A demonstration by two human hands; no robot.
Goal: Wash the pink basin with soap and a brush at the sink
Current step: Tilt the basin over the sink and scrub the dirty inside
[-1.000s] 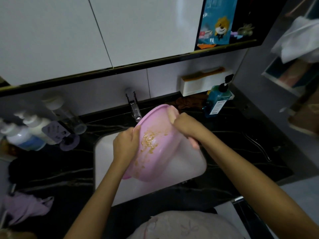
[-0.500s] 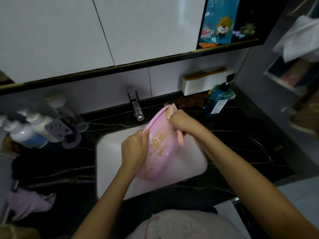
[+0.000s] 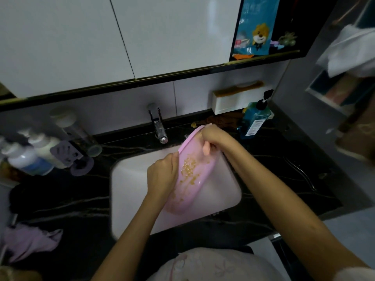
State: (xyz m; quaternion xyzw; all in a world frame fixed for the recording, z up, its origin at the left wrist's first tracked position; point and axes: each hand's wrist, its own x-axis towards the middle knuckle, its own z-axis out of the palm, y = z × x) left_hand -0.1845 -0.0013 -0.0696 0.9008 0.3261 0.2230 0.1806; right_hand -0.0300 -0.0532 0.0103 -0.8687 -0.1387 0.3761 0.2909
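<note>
Pale pink flower-patterned garment (image 3: 213,264), bare forearms (image 3: 284,199).

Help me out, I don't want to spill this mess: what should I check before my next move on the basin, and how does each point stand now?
1. Grip: left hand and right hand both hold the pink basin by its rim: ok.
2. Basin tilted over the sink, not the counter: ok.
3. Inside clean: yellowish residue sticks there: not ok.
4. Water: no stream shows at the faucet: not ok.
5. Soap: blue pump bottle stands right of the sink: ok.
6. Brush: a peach piece under the right hand may be it: cannot tell.
</note>
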